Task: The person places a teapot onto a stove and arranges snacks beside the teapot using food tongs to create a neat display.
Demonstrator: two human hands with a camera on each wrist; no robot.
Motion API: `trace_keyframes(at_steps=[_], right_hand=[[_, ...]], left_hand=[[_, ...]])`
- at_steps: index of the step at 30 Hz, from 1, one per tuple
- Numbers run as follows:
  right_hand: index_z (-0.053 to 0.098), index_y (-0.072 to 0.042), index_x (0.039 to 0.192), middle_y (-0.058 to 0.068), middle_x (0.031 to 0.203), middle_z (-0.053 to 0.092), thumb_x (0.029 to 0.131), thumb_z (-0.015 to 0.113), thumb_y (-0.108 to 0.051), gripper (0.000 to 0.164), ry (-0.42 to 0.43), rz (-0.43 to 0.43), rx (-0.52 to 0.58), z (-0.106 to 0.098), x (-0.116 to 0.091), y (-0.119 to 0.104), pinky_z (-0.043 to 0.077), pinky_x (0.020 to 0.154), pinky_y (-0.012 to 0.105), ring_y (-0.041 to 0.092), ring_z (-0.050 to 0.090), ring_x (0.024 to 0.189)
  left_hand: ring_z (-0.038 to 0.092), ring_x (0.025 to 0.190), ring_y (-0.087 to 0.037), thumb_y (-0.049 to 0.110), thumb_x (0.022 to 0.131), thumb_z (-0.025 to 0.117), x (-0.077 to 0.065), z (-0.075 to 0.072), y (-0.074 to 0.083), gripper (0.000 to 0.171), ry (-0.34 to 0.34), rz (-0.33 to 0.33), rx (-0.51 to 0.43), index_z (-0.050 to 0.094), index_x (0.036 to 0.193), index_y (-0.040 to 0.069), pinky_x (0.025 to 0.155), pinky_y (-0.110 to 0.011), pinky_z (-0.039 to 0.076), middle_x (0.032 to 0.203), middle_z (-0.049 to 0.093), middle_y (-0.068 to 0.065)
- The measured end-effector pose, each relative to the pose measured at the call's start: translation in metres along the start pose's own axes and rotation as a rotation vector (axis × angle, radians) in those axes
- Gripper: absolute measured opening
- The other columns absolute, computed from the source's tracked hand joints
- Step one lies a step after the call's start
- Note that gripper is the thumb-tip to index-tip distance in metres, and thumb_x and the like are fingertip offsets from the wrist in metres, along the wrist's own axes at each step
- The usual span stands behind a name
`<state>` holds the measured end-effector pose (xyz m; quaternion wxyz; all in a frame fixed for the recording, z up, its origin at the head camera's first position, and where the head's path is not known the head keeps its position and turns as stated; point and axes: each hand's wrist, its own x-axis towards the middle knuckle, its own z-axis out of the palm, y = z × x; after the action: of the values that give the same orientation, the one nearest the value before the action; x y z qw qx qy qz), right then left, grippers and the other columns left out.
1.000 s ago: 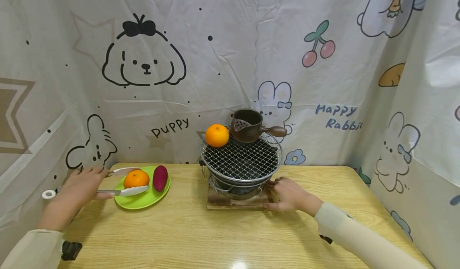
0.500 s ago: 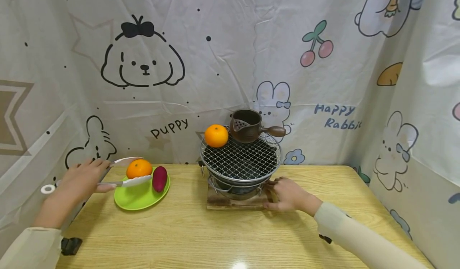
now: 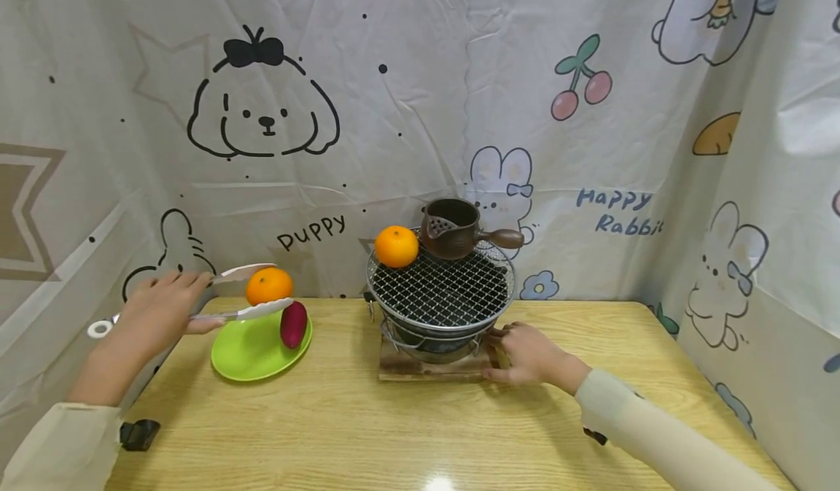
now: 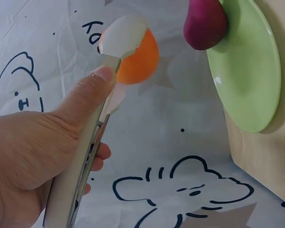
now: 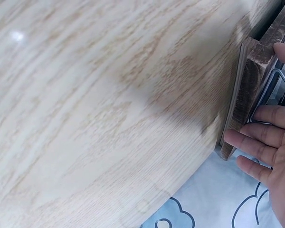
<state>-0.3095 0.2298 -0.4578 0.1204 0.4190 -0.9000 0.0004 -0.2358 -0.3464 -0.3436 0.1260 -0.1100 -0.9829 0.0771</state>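
My left hand (image 3: 154,308) grips white-tipped kitchen tongs (image 3: 264,308), whose tips hold an orange (image 3: 270,286) above the green plate (image 3: 252,360). In the left wrist view, one tip of the tongs (image 4: 126,37) covers part of the orange (image 4: 145,61). A purple sweet potato (image 3: 293,325) lies on the plate's right side. My right hand (image 3: 526,356) rests at the right end of the wooden board (image 3: 426,367) under the round grill (image 3: 436,294). Its thumb and fingers (image 5: 256,147) are spread along the board's edge (image 5: 249,80), as the right wrist view shows.
On the grill's mesh sit another orange (image 3: 397,246) at the back left and a brown side-handled teapot (image 3: 451,230) at the back right. A printed curtain (image 3: 407,111) hangs behind the light wood table (image 3: 367,432).
The orange held in the tongs has risen off the green plate and shifted slightly right, with my left hand moving up too. My right hand stays at the board.
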Motion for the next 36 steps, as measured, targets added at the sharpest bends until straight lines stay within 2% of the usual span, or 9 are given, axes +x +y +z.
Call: trace_keyframes(at_steps=[4,7,13,18,20,22,25,31,36], right_hand=[[0.074,-0.017,0.103,-0.012,0.066,0.056,0.087,0.067,-0.056,0.043,0.011,-0.006,-0.001,0.003,-0.001,0.001,0.056,0.081,0.040,0.008,0.048,0.061],[0.074,-0.016,0.108,-0.010,0.070,0.061,0.088,0.067,-0.056,0.045,0.019,-0.017,-0.006,0.004,-0.002,0.001,0.055,0.081,0.040,0.008,0.050,0.062],[0.075,-0.015,0.108,-0.006,0.078,0.069,0.088,0.067,-0.057,0.047,0.022,-0.013,-0.015,0.003,-0.001,0.002,0.056,0.085,0.040,0.011,0.057,0.067],[0.073,-0.018,0.095,-0.006,0.083,0.070,0.088,0.067,-0.057,0.040,0.041,-0.026,-0.026,0.003,0.000,0.002,0.056,0.081,0.039,0.011,0.056,0.066],[0.071,-0.020,0.091,-0.007,0.081,0.068,0.087,0.067,-0.056,0.036,0.050,-0.034,-0.022,0.003,0.000,0.002,0.056,0.078,0.038,0.009,0.055,0.064],[0.070,-0.021,0.092,-0.008,0.080,0.067,0.087,0.068,-0.055,0.034,0.057,-0.041,-0.014,0.003,0.000,0.002,0.055,0.077,0.038,0.008,0.053,0.063],[0.070,-0.020,0.092,-0.008,0.080,0.067,0.087,0.068,-0.054,0.034,0.062,-0.046,-0.004,0.004,0.000,0.001,0.055,0.076,0.037,0.008,0.053,0.063],[0.070,-0.017,0.091,-0.006,0.080,0.068,0.087,0.069,-0.053,0.035,0.073,-0.051,-0.002,0.003,-0.001,0.001,0.055,0.075,0.037,0.008,0.053,0.062],[0.069,-0.019,0.089,-0.010,0.073,0.062,0.087,0.069,-0.053,0.033,0.069,-0.048,-0.003,0.003,-0.001,0.002,0.055,0.074,0.036,0.006,0.049,0.059]], left_hand=[[0.053,0.119,-0.050,0.051,0.086,0.075,0.002,-0.002,0.004,0.081,0.039,0.016,-0.002,0.052,0.138,-0.008,0.096,-0.069,0.044,0.132,0.058,-0.032],[0.055,0.118,-0.048,0.049,0.085,0.077,0.003,-0.003,0.008,0.081,0.105,0.037,0.003,0.052,0.137,-0.008,0.094,-0.068,0.045,0.129,0.060,-0.030],[0.057,0.114,-0.046,0.047,0.082,0.079,0.004,-0.008,0.018,0.080,0.241,0.075,0.006,0.053,0.135,-0.007,0.092,-0.066,0.046,0.123,0.062,-0.028],[0.059,0.106,-0.045,0.049,0.080,0.079,0.007,-0.014,0.024,0.082,0.338,0.112,0.021,0.054,0.135,-0.006,0.088,-0.065,0.046,0.118,0.063,-0.026],[0.060,0.103,-0.044,0.066,0.087,0.064,0.010,-0.016,0.027,0.086,0.389,0.132,0.028,0.055,0.134,-0.005,0.085,-0.063,0.047,0.114,0.064,-0.025],[0.061,0.100,-0.044,0.081,0.090,0.040,0.012,-0.017,0.030,0.096,0.434,0.147,0.039,0.056,0.132,-0.005,0.083,-0.062,0.048,0.111,0.065,-0.025],[0.062,0.098,-0.043,0.084,0.087,0.000,0.016,-0.021,0.035,0.113,0.475,0.152,0.054,0.058,0.130,-0.004,0.082,-0.061,0.049,0.108,0.066,-0.025],[0.063,0.096,-0.042,0.083,0.089,0.000,0.025,-0.030,0.043,0.112,0.525,0.171,0.066,0.058,0.129,-0.004,0.081,-0.060,0.050,0.106,0.068,-0.025],[0.062,0.098,-0.041,0.083,0.089,0.000,0.031,-0.039,0.050,0.112,0.517,0.177,0.062,0.058,0.131,-0.004,0.082,-0.059,0.049,0.108,0.068,-0.024]])
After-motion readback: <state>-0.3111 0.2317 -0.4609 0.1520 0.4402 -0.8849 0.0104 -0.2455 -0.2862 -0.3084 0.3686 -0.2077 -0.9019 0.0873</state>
